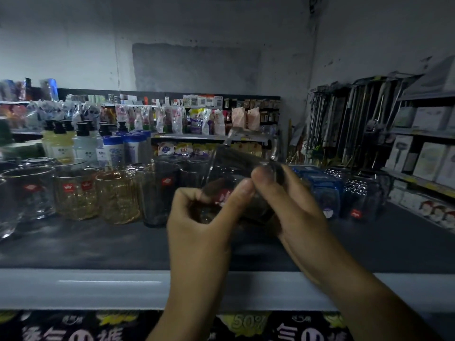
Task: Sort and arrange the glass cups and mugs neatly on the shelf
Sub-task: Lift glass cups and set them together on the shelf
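Glass row (76,193): lined on shelf (98,242), frame's left.
Smoky cup (231,168): tilted, held by my left grip (202,222) and right grip (293,207), unplaced.

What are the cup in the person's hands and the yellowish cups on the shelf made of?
The held cup looks like smoky clear glass: the background shows through it and its rim glints. The yellowish cups seem amber-tinted glass with a ribbed, glossy finish, see-through with ridges catching light. Hard plastic cannot be ruled out.

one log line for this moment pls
left hand grips dark glass | right hand grips same glass | glass tilted, above shelf | amber cups stand left of it
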`<state>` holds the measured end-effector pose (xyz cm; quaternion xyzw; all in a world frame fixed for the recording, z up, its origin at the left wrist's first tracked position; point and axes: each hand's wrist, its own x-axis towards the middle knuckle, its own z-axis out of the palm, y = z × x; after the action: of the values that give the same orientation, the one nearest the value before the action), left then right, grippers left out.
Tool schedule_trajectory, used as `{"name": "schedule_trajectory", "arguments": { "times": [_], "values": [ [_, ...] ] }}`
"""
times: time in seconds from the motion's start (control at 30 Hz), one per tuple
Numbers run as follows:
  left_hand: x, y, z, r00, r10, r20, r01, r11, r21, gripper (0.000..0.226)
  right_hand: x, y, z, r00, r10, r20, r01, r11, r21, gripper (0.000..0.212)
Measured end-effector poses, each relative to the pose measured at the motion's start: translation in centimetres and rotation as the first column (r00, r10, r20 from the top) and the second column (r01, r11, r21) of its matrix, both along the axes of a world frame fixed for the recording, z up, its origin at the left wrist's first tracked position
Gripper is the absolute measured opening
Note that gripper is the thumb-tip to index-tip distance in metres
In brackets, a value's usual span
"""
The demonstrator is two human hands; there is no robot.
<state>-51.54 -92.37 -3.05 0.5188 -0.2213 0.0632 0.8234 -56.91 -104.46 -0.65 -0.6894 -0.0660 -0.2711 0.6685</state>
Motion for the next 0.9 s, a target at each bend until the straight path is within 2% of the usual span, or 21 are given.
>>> {"name": "schedule_trajectory", "arguments": {
  "times": [0.1,0.17,0.23,0.3,0.37,0.47,0.53,0.63,0.73,0.83,0.9],
  "values": [
    [-0.6,0.2,0.2,0.995,-0.046,0.087,0.028,0.98,0.198,0.069,-1.1,-1.0,0.8,0.993,-0.098,0.061,0.103,0.989,-0.102,0.041],
    [-0.3,0.9,0.0,0.986,-0.116,0.117,0.069,0.937,0.344,0.066,-1.8,-2.1,1.9,0.988,-0.143,0.062,0.155,0.946,-0.285,0.038],
    [0.4,1.8,-0.5,0.981,-0.074,0.177,-0.009,0.904,0.428,0.06,-2.2,-3.5,3.0,0.976,-0.215,0.033,0.205,0.859,-0.47,0.045],
    [1.1,2.6,-0.8,0.969,0.037,0.245,-0.14,0.897,0.42,0.056,-2.2,-4.6,4.0,0.955,-0.297,-0.025,0.211,0.736,-0.643,0.065],
    [1.5,3.2,-0.8,0.953,0.098,0.286,-0.208,0.899,0.385,0.048,-1.7,-4.9,4.8,0.926,-0.361,-0.115,0.141,0.611,-0.779,0.081],
    [1.6,3.4,-1.0,0.919,0.131,0.371,-0.278,0.883,0.378,0.035,-0.3,-4.3,5.3,0.879,-0.428,-0.211,0.009,0.457,-0.889,0.088],
    [1.6,3.2,-1.2,0.881,0.126,0.457,-0.325,0.862,0.388,0.025,0.6,-3.8,5.3,0.854,-0.472,-0.218,-0.025,0.381,-0.924,0.087],
    [1.7,3.0,-1.6,0.778,0.114,0.617,-0.433,0.81,0.397,0.016,1.8,-3.3,4.7,0.852,-0.478,-0.214,-0.024,0.373,-0.928,0.077],
    [2.1,2.8,-1.8,0.654,0.062,0.754,-0.518,0.763,0.387,0.017,1.4,-3.6,3.9,0.887,-0.413,-0.208,-0.015,0.425,-0.905,0.075],
    [2.5,2.8,-1.9,0.503,-0.007,0.864,-0.582,0.736,0.345,0.028,0.0,-4.9,4.1,0.914,-0.359,-0.189,0.034,0.533,-0.846,0.051],
    [2.4,2.5,-1.8,0.441,-0.107,0.891,-0.602,0.701,0.382,0.039,0.5,-6.7,4.2,0.907,-0.417,-0.061,0.189,0.531,-0.826,0.034]
  ]
}}
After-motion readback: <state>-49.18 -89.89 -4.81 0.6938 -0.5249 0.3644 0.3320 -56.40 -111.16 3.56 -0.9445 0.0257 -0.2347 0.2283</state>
